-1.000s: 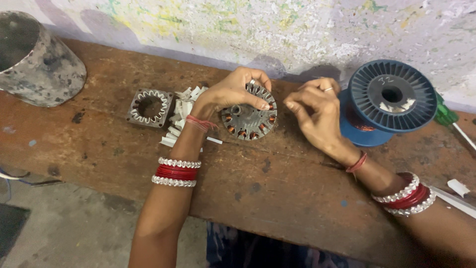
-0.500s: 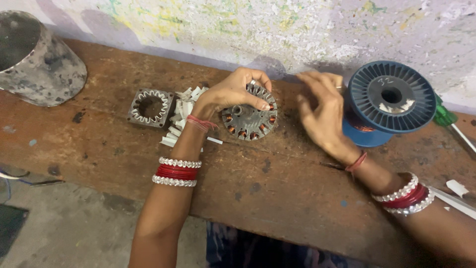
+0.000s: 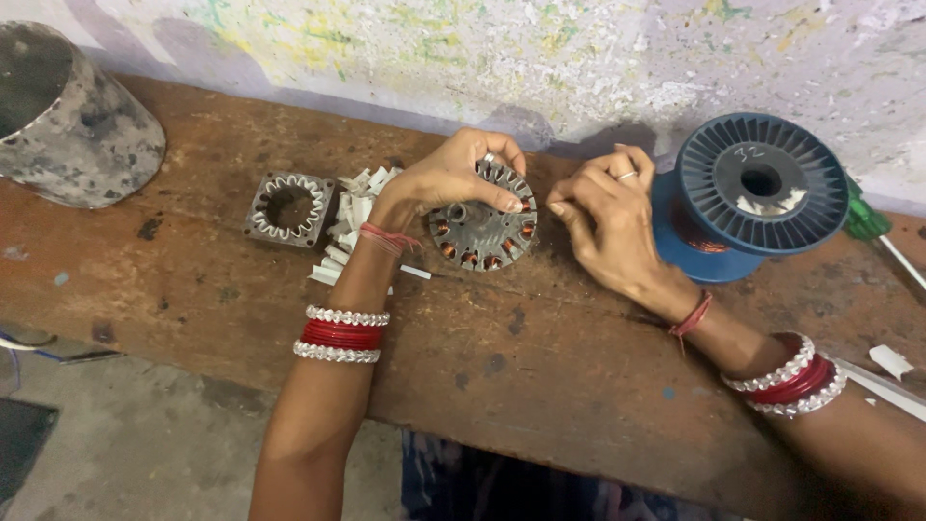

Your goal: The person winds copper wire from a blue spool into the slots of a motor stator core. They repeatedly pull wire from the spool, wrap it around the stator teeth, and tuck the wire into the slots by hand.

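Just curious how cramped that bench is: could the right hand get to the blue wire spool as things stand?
Probably yes: the right hand sits right beside the blue spool, with nothing visible between them.

A worn brown wooden tabletop (image 3: 241, 289), stained and scratched, crosses the frame from left to right. Behind it, along the top, runs a rough whitish plaster wall (image 3: 405, 48) flecked with yellow and green. A grey concrete floor (image 3: 145, 453) shows at lower left.
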